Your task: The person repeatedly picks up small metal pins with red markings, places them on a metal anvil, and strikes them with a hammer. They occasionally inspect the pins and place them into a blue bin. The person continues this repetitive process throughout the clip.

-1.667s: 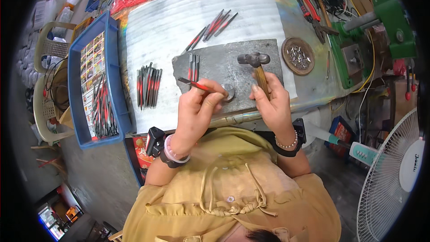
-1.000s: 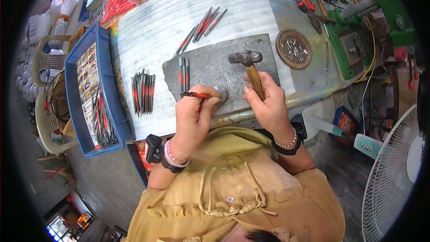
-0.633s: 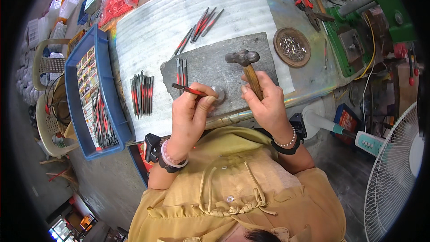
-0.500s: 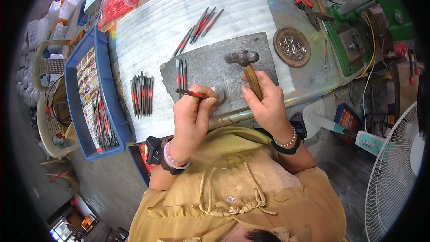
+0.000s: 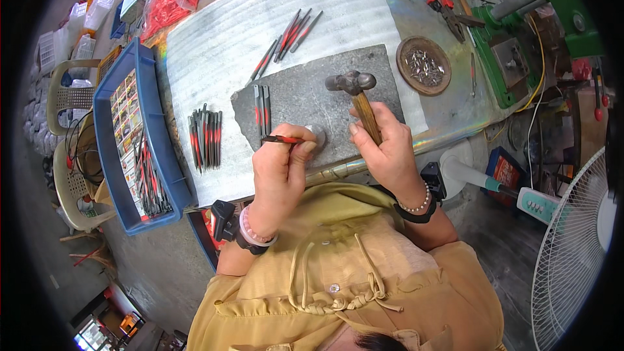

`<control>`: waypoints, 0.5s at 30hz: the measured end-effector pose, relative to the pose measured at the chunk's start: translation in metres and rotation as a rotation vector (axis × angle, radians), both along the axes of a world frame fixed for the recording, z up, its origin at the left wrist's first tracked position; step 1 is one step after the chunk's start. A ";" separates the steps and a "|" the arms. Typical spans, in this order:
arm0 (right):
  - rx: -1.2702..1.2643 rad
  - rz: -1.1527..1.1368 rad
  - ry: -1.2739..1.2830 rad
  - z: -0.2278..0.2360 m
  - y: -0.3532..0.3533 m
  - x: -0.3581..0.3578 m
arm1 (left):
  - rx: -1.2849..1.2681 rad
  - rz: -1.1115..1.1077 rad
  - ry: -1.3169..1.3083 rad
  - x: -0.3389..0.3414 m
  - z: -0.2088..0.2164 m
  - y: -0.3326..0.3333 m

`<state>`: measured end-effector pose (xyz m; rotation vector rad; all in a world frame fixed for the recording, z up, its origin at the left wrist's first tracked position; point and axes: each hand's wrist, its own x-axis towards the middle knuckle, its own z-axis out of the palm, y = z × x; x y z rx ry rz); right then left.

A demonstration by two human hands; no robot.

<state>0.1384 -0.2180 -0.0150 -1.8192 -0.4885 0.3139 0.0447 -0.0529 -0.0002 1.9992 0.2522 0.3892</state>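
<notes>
My left hand (image 5: 279,170) pinches a slim black-and-red stick-like tool (image 5: 283,139) between thumb and fingers, low over the near edge of a grey stone slab (image 5: 312,101). A small pale round piece (image 5: 317,134) shows by the fingertips, partly hidden. My right hand (image 5: 390,144) grips the wooden handle of a ball-peen hammer (image 5: 351,82), whose dark head hovers over or rests on the slab; I cannot tell which. Similar black-and-red tools (image 5: 262,109) lie at the slab's left side. More tools (image 5: 205,138) are lined up on the white foam sheet (image 5: 227,32).
A round brown dish (image 5: 404,80) of small metal pins stands right of the slab. Pliers (image 5: 441,0) and a green machine (image 5: 500,58) are farther right. A blue tray (image 5: 151,84) stands left. A white fan (image 5: 572,247) is at the lower right.
The tool in my left hand has tilted slightly, its outer end a little lower. My right hand and the hammer have hardly moved.
</notes>
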 end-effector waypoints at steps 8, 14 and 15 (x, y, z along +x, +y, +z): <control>0.001 0.012 -0.030 0.001 0.000 0.001 | -0.096 -0.009 0.033 0.002 0.002 0.003; 0.008 0.012 -0.077 -0.006 -0.002 0.001 | 0.356 -0.068 -0.029 0.002 0.004 -0.004; 0.013 0.010 -0.099 -0.006 -0.001 0.001 | 0.448 -0.066 -0.044 0.001 0.004 -0.007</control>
